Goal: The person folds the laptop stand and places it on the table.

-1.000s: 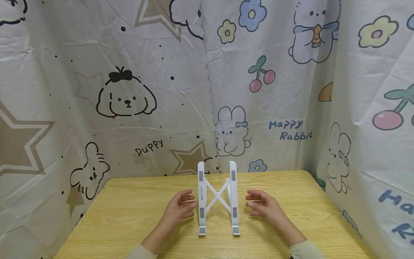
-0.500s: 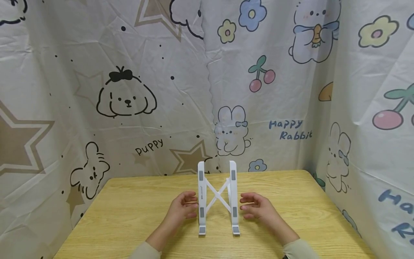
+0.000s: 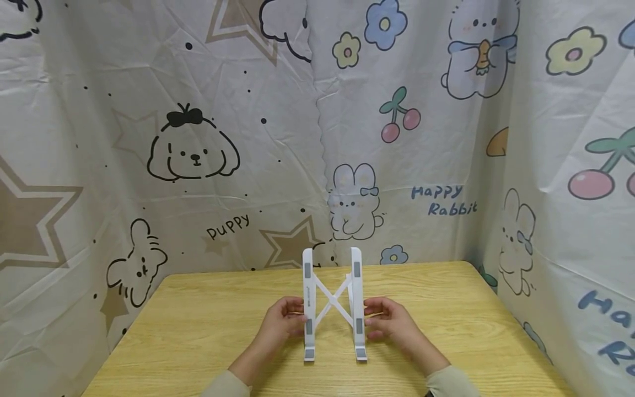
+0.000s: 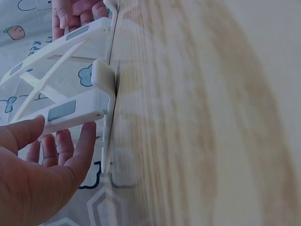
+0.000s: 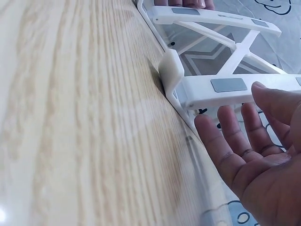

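A white folding stand with grey pads and crossed bars stands upright on the wooden table. My left hand is at the stand's left rail, its thumb on the rail's edge and its fingers curved along the outer side, as the left wrist view shows on the rail. At the right rail, my right hand has its thumb against the edge and the fingers bent beneath. Both hands touch the lower half of the rails.
Behind and beside the table hangs a pale curtain printed with puppies, rabbits, stars, flowers and cherries. The table's back edge lies just behind the stand.
Both hands have moved inward from either side and now reach the stand's rails. The stand itself stays in place, and the head view has shifted very slightly.
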Tool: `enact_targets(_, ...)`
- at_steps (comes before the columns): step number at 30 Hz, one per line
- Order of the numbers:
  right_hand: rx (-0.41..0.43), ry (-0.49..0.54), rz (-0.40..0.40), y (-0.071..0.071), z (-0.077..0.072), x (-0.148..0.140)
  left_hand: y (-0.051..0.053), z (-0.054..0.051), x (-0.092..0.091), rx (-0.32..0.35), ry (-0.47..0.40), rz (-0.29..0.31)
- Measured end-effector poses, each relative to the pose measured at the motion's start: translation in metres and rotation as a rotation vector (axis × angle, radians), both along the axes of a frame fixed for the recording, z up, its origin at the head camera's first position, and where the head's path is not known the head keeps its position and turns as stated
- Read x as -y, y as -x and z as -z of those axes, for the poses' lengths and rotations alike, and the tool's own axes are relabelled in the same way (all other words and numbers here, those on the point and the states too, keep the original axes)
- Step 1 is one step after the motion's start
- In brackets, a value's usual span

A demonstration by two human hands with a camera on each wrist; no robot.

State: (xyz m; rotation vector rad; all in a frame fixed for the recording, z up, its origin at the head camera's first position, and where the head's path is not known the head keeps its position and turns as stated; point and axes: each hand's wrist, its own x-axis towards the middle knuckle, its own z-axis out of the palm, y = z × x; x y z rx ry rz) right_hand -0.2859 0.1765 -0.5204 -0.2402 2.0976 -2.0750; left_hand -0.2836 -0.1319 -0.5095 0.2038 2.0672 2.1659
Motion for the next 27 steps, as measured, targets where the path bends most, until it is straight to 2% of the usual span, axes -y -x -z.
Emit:
enact_targets(8,-0.027,0.014,0.016,0.0009,0.0025,0.0048,0.0005,0.0008,-0.0020,0.003,0.017,-0.013)
enact_targets(15,-0.015,0.027,0.034,0.0026,0.0022,0.0074,0.0015,0.0009,-0.0015,0.012,0.021,-0.001)
enact_targets(22,-0.002,0.039,0.035,0.0025,0.0018,0.0074,0.0022,0.0000,-0.0012,0.018,0.044,-0.040)
enact_targets(27,0.009,0.044,0.039,0.0023,0.0013,0.0081,0.0020,0.0004,-0.0017,0.022,0.032,-0.045)
